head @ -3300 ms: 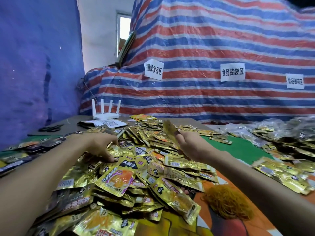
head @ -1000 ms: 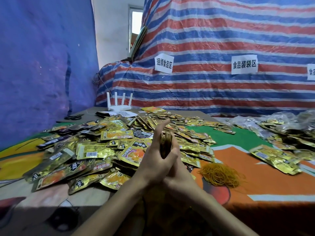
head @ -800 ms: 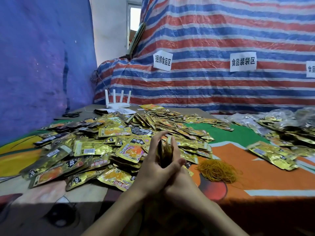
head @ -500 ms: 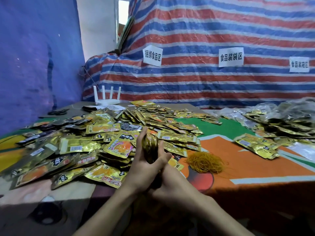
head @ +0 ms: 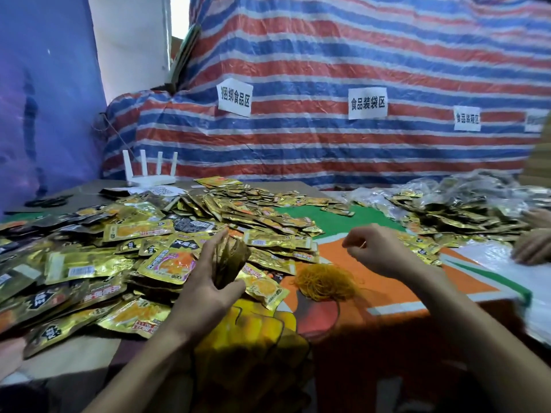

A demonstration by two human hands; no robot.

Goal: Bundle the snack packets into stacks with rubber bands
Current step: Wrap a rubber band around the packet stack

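Note:
My left hand grips a stack of gold snack packets, held upright on its edge above the near side of the table. My right hand is apart from it, raised over the heap of yellow rubber bands; its fingers pinch what looks like one thin rubber band. A wide pile of loose gold and orange packets covers the left and middle of the table.
A second pile of packets and clear bags lies at the right, with another person's hands at its edge. A white router and scissors sit at the back left. A striped tarp forms the back wall.
My hands were clasped together around the stack. Now my right hand has let go and moved right, above the rubber bands. My left hand keeps the stack.

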